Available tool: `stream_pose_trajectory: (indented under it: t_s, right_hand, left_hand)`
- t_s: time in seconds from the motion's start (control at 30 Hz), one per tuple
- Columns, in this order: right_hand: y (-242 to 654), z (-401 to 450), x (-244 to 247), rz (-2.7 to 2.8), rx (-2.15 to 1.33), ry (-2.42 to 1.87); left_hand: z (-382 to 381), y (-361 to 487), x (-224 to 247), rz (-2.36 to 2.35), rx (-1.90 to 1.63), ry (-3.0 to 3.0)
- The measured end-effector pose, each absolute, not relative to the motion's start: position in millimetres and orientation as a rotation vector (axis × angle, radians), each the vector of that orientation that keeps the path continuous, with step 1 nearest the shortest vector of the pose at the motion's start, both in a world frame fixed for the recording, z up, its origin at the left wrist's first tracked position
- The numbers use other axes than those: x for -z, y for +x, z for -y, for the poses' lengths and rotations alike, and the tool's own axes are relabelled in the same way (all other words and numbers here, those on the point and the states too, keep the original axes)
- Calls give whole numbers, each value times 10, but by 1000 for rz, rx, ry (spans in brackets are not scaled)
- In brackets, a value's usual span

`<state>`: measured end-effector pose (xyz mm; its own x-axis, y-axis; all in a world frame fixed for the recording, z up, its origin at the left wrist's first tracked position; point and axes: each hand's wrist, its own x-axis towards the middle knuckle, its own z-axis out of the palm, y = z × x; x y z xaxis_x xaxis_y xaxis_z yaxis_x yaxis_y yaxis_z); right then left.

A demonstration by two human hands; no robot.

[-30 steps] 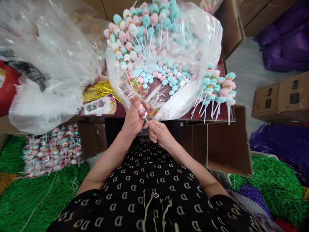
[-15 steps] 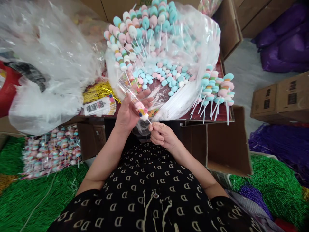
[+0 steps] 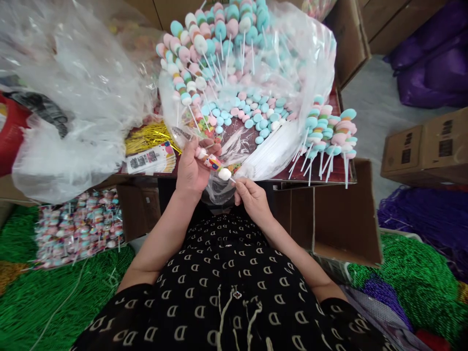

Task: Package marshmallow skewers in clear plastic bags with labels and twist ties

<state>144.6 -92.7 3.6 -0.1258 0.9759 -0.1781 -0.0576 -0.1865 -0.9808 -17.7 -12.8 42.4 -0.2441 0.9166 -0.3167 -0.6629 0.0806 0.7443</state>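
Observation:
Between my two hands is a candy skewer [image 3: 224,174] with a white piece at its lower end and a colourful printed label [image 3: 212,162] around its middle. My left hand [image 3: 193,168] is closed around the upper part, fingers curled behind it; a pink piece shows by the thumb. My right hand [image 3: 253,199] pinches the thin white stick at the bottom end. The skewer tilts, its stick end down to the right. Clear film near my left fingertips is hard to make out against the plastic behind.
Finished candy skewers [image 3: 219,31] fill a clear bag [image 3: 318,53] behind loose candies [image 3: 261,117] and white sticks [image 3: 266,151]. More skewers [image 3: 329,129] lie at the table's right edge. Gold twist ties [image 3: 149,136] and printed cards [image 3: 150,159] sit left; an open carton [image 3: 345,219] stands below right.
The skewer has shifted slightly right and lies flatter. My right hand has moved a little up and right with the stick. The clear sleeve beyond my left fingers shows less.

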Motion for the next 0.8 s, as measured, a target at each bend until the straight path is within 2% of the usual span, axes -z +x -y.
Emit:
stream_pose_trajectory:
  t_s: [0.13, 0.33, 0.43, 0.63, 0.8]
  right_hand:
    - [1456, 921, -38, 1190, -1478, -1218]
    - [1439, 836, -41, 930, -1974, -977]
    - [1410, 825, -39, 877, -2085, -922]
    - [1344, 889, -70, 1014, -1706, -1141]
    - [1297, 871, -124, 1182, -1608, -1213]
  left_hand:
    - [199, -145, -421, -993, -1544, 417]
    - [240, -143, -421, -1021, -1512, 487]
    - [250, -137, -430, -1027, -1492, 482]
    - [315, -43, -406, -1041, -1486, 428]
    - [376, 47, -412, -1054, -1442, 443]
